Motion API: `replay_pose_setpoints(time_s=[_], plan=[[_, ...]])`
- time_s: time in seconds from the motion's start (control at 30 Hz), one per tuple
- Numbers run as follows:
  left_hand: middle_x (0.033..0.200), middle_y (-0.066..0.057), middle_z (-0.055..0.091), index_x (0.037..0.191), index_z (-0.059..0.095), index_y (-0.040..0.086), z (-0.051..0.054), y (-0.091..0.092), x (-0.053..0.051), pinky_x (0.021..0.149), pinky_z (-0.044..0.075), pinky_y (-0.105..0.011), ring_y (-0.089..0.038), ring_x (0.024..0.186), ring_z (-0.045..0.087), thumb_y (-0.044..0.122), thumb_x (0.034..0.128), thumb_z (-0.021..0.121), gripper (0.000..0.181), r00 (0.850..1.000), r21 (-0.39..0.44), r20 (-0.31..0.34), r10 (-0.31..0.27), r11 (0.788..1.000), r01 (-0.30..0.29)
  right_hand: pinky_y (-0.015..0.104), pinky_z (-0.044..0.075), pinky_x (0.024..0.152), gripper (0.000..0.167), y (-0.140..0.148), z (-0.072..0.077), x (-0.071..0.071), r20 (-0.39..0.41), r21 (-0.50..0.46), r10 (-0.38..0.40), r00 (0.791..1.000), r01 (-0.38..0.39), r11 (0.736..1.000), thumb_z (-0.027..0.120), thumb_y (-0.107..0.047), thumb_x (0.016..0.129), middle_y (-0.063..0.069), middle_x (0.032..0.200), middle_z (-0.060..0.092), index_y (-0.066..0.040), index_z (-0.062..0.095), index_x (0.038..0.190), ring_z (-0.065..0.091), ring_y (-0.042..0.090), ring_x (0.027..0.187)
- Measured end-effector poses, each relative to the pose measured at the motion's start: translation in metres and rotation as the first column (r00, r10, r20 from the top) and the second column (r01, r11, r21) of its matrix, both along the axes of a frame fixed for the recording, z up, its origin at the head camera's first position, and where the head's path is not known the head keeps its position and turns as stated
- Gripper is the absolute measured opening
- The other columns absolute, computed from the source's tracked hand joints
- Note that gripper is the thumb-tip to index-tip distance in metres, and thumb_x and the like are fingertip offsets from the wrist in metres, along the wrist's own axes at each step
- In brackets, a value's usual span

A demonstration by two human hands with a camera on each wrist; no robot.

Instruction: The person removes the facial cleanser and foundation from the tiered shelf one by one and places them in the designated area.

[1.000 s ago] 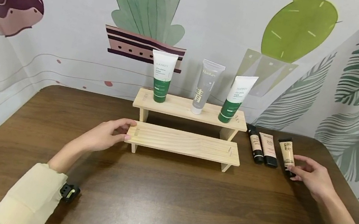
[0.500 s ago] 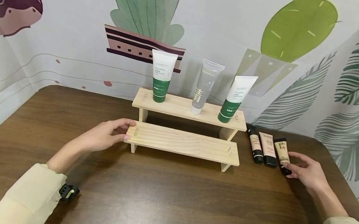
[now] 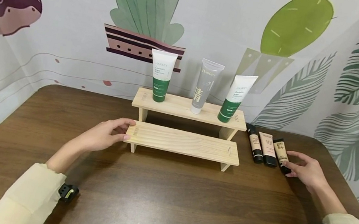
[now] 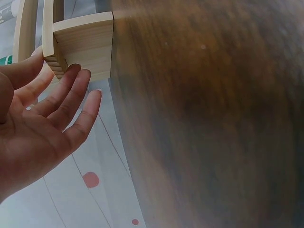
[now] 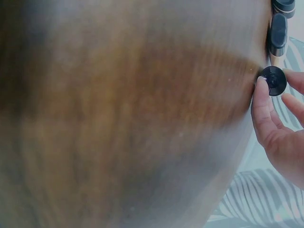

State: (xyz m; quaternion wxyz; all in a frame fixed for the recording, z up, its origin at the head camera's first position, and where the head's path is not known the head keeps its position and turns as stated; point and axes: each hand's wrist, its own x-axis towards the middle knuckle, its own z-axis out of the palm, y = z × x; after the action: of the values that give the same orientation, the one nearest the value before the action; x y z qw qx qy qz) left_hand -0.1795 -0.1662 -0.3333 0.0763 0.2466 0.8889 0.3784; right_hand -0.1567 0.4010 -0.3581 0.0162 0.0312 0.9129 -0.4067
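Note:
My left hand (image 3: 107,134) grips the left end of the lower step of a wooden two-tier stand (image 3: 183,142); in the left wrist view the thumb and a finger of that hand (image 4: 52,114) lie at the board's end, the other fingers spread below. At the right, my right hand (image 3: 308,173) pinches the capped end of a beige tube with a black cap (image 3: 280,151), which lies slanted on the table. The right wrist view has the thumb and fingers (image 5: 280,128) around its round black cap (image 5: 274,80). Beside it lie a pink BB tube (image 3: 267,145) and a black-ended tube (image 3: 255,141).
On the upper step (image 3: 180,108) stand a white-and-green tube (image 3: 162,76), a grey tube (image 3: 205,87) and another white-and-green tube (image 3: 236,97), which leans right. A patterned cloth (image 3: 79,33) hangs behind the brown table (image 3: 158,202).
The beige tube and my right hand have moved left, bringing the tube close beside the pink one. My left hand has stayed on the stand.

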Motion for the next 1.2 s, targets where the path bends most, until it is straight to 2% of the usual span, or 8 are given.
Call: replay_pose_setpoints(time_s=[0.4,0.63,0.93,1.2], plan=[[0.105,-0.017,0.059,0.126,0.047,0.000,-0.001,-0.001,0.000,0.082,0.042,-0.045,-0.030,0.096,0.057,0.007,0.0901,0.056,0.037,1.000,-0.009,-0.005,-0.002,1.000,0.002,0.032,0.052,0.058,0.053,-0.003,-0.001,-0.006,0.012,0.016,0.000,1.000,-0.001,1.000,0.054,-0.016,0.092,0.020,0.088,0.062,0.015,0.034,0.130,0.059,0.015,0.060],[0.107,-0.017,0.058,0.126,0.047,0.000,-0.001,0.000,0.000,0.083,0.042,-0.046,-0.031,0.098,0.056,0.008,0.0906,0.056,0.037,1.000,-0.005,-0.002,-0.006,1.000,0.006,0.032,0.052,0.057,0.052,-0.004,-0.003,-0.009,-0.015,-0.047,0.009,1.000,-0.010,0.999,0.054,-0.012,0.092,0.010,0.078,0.061,0.016,0.033,0.130,0.059,0.013,0.059],[0.108,-0.018,0.058,0.127,0.046,0.000,-0.001,0.000,0.000,0.084,0.042,-0.046,-0.031,0.099,0.056,0.009,0.0910,0.056,0.038,1.000,-0.003,-0.001,-0.007,1.000,0.007,0.031,0.052,0.058,0.048,-0.006,-0.003,-0.010,-0.017,-0.067,0.009,1.000,-0.011,0.998,0.052,-0.006,0.092,0.006,0.082,0.059,0.018,0.032,0.129,0.057,0.012,0.059],[0.107,-0.017,0.058,0.127,0.046,0.000,0.000,0.000,0.000,0.083,0.042,-0.046,-0.031,0.099,0.056,0.009,0.0910,0.056,0.038,1.000,-0.011,-0.001,-0.007,1.000,0.007,0.030,0.052,0.060,0.046,-0.005,-0.003,-0.012,-0.002,-0.037,0.004,1.000,-0.004,0.999,0.050,-0.006,0.094,0.012,0.088,0.057,0.017,0.033,0.130,0.057,0.012,0.063]])
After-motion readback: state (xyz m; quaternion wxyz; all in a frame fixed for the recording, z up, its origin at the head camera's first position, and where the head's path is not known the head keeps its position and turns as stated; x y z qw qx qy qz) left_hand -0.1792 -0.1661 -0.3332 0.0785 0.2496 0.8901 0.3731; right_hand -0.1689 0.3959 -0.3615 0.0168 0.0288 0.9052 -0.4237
